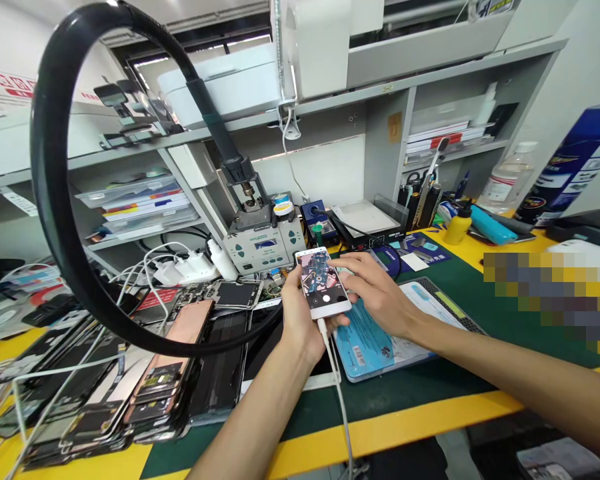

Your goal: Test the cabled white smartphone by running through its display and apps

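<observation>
A white smartphone (323, 282) with a lit screen showing a camera picture is held up over the green mat (430, 380). My left hand (296, 313) is wrapped round its left edge and back. My right hand (375, 290) cups its right side, with fingers against the edge and top. A white cable (339, 387) runs from the phone's bottom end down toward me. Under the hands lies a blue packaged item (367, 340) on a flat grey device.
Stacked phone screens and opened phones (130, 380) fill the left of the bench. A black flexible hose (55, 200) arcs from a grey rework station (265, 243). Bottles, tools and a blue box stand at the back right. Shelves rise behind.
</observation>
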Available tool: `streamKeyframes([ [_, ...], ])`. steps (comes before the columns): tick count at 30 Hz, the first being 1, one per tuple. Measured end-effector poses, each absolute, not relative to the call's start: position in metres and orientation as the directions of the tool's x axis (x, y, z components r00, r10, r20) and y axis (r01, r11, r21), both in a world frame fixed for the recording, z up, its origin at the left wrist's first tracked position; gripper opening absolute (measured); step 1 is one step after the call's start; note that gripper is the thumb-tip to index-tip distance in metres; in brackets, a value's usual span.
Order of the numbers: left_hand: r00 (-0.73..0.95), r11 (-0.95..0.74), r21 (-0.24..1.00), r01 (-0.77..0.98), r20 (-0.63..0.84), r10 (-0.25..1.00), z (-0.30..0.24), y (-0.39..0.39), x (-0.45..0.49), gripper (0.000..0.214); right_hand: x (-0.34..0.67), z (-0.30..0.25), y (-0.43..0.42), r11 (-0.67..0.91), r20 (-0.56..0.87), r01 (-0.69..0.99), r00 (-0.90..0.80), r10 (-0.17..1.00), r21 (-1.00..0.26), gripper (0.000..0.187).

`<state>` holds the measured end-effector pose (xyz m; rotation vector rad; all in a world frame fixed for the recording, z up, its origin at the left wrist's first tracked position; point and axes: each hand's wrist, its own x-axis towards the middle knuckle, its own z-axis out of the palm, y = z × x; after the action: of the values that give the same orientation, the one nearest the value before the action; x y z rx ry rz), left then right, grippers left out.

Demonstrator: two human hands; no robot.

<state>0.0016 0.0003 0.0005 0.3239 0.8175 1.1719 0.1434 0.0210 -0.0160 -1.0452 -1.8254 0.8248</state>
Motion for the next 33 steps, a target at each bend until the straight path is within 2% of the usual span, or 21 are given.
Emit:
streamKeyframes([
  [20,0.181,0.408,0.629,-0.662,-0.394,0.901,-0.004,0.004,-0.003,0.051,0.144,-0.016,0.022,0.481,0.381,0.357,-0.316,0.869,-0.801,0.037],
  [33,0.189,0.377,0.627,-0.682,-0.346,0.919,-0.011,0.011,-0.007,0.05,0.143,-0.015,0.021,0.392,0.295,0.32,-0.311,0.903,-0.862,0.038],
])
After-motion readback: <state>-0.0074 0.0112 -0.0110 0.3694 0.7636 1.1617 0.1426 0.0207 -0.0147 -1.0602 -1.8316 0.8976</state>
